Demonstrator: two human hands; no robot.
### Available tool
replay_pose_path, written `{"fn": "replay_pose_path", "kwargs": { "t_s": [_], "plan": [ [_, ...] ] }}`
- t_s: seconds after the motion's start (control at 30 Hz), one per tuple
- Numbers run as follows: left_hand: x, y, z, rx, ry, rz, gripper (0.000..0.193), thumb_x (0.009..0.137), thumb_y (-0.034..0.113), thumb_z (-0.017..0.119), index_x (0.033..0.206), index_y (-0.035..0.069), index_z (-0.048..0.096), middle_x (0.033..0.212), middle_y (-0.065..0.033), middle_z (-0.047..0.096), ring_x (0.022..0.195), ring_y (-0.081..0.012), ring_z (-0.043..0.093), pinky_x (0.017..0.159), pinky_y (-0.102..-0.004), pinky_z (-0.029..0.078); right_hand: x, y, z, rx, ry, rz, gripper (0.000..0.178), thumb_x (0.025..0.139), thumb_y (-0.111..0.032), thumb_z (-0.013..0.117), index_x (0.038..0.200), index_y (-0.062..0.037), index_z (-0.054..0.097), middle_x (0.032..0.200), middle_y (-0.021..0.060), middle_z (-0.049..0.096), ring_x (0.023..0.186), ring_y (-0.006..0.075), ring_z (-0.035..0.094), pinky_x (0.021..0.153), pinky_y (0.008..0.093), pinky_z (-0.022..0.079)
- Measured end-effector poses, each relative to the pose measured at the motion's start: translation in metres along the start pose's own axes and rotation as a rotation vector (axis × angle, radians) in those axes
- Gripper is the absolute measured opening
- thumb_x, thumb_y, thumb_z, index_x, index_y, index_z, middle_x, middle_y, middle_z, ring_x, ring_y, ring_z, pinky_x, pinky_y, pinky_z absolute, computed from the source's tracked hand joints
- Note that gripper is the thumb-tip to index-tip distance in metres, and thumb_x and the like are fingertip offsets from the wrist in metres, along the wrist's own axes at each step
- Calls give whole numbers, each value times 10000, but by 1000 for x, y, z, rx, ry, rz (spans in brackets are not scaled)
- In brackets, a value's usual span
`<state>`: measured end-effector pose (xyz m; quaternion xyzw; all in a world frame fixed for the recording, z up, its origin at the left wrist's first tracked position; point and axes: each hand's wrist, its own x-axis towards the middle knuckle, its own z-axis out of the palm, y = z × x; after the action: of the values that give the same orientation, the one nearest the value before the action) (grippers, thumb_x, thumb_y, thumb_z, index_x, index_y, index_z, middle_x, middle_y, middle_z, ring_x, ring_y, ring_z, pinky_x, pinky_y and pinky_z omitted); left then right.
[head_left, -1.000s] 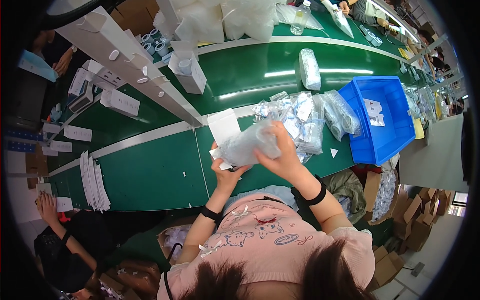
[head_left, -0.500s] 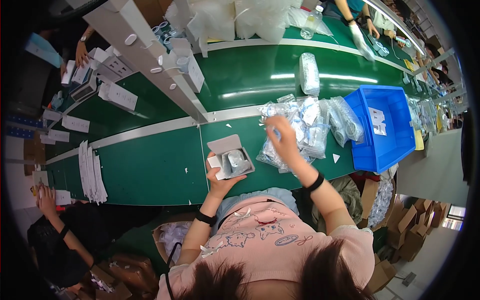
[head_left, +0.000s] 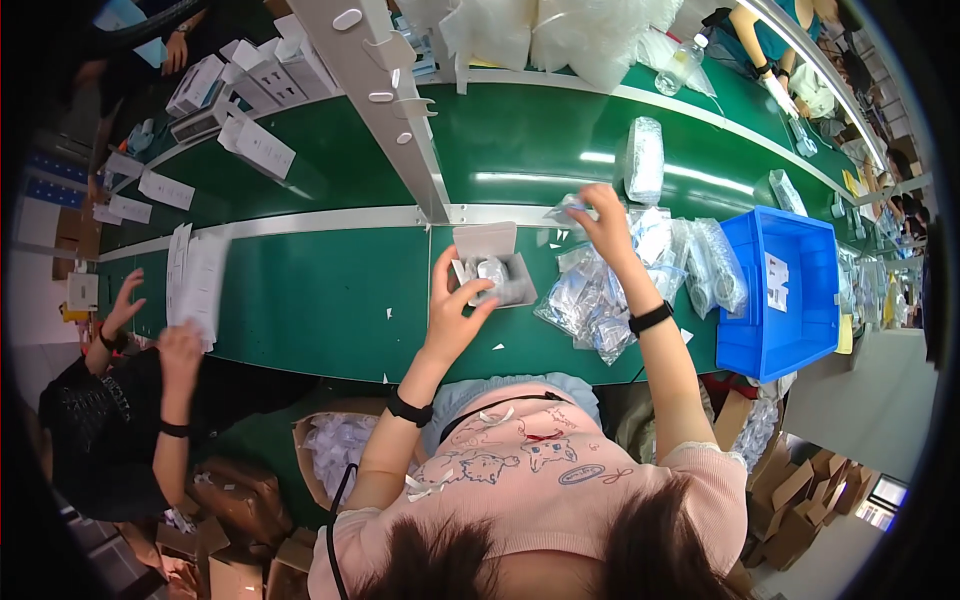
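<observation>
My left hand (head_left: 459, 306) grips the near left side of a small open white box (head_left: 517, 292), its lid flap raised at the back. Inside the box sits a clear-wrapped grey-white item (head_left: 491, 270), partly covered by my fingers. My right hand (head_left: 608, 226), raised to the right of the box, pinches a small clear plastic packet (head_left: 568, 208); its contents are too small to make out. Below the right hand lies a pile of clear packets (head_left: 588, 300) with white and silvery contents.
Right of the pile are bubble-wrap pouches (head_left: 712, 265) and a blue bin (head_left: 735, 345). A bubble-wrapped pack (head_left: 645, 160) lies beyond the metal rail. A metal post (head_left: 385, 95) rises behind the box. At left, a co-worker's blurred hand (head_left: 180, 352) is by stacked flat white cartons (head_left: 190, 280).
My right hand has lifted a packet from the pile and moved up. My left fingers have shifted onto the box's near edge. The co-worker's hands have come to the carton stack.
</observation>
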<state>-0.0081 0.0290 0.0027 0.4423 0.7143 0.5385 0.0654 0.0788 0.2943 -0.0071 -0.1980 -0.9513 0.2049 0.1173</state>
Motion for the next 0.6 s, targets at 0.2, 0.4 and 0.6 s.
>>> {"fn": "replay_pose_path", "kwargs": {
  "t_s": [0.2,0.4,0.6],
  "plan": [
    [16,0,-5,-71,138,-395,116,612,34,688,696,12,611,1076,-125,522,902,-209,539,696,-275,436,-43,-100,-46,1156,348,-18,152,741,49,570,859,-14,498,917,116,583,793,168,569,651,279,478],
    [27,-5,-4,-130,144,-450,97,617,20,680,681,1,609,1031,-107,556,808,-141,550,577,-215,403,-42,-113,0,358,136,-625,236,653,-30,649,867,-28,550,955,108,562,846,282,554,716,351,474],
    [17,-22,-17,-514,217,-422,160,654,17,667,800,7,603,1066,-109,539,862,-141,528,705,-272,431,-50,-132,4,-64,-82,-575,414,592,-170,717,962,-48,577,1137,102,466,1128,290,378,929,385,334]
  ]
}}
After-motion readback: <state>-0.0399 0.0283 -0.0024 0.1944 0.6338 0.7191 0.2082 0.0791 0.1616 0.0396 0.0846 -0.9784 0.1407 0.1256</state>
